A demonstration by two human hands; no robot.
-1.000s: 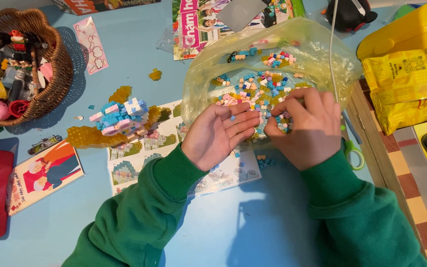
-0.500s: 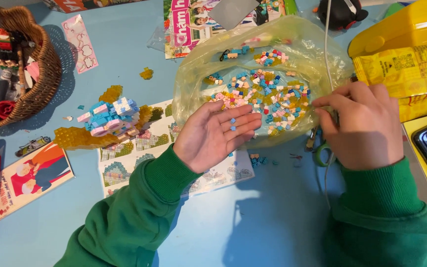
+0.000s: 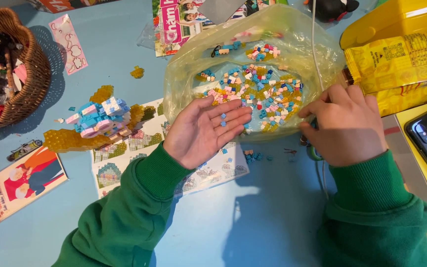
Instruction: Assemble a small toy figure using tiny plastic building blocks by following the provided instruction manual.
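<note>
On the blue table [image 3: 273, 222] the clear plastic bag [image 3: 189, 74] lies spread wide so its small bricks [image 3: 258, 94] show, my right hand [image 3: 344, 126] pressing its edge flat, gripping nothing, my left hand [image 3: 206, 131] cupped open cradling two tiny blue bricks [image 3: 223, 120].

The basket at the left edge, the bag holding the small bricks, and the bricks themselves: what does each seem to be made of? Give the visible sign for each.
Basket: probably woven wicker, brown and matte; interlaced strands show.
Bag: thin, clear, yellowish plastic film; it wrinkles, glints, and shows the contents.
Bricks: likely hard moulded plastic, in bright, uniform colours.
</note>
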